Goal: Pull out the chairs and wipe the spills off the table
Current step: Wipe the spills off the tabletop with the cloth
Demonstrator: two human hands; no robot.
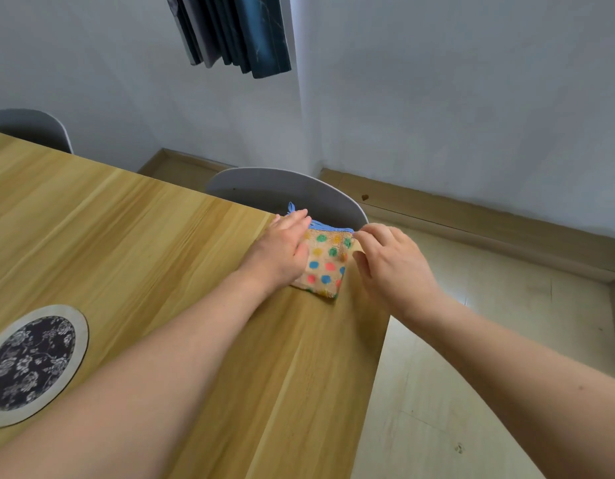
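I see the wooden counter [133, 229] with 2 chairs [285, 191] tucked at its far edge. Near the far right corner lies the cloth [325, 266]: my left hand [282, 250] presses flat on it, my right hand [392, 264] pinches its corner.

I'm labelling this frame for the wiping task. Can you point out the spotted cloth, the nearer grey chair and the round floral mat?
spotted cloth [325, 266]: head view, on its dotted middle.
nearer grey chair [264, 188]: head view, on the backrest.
round floral mat [29, 363]: head view, on its dark floral centre.
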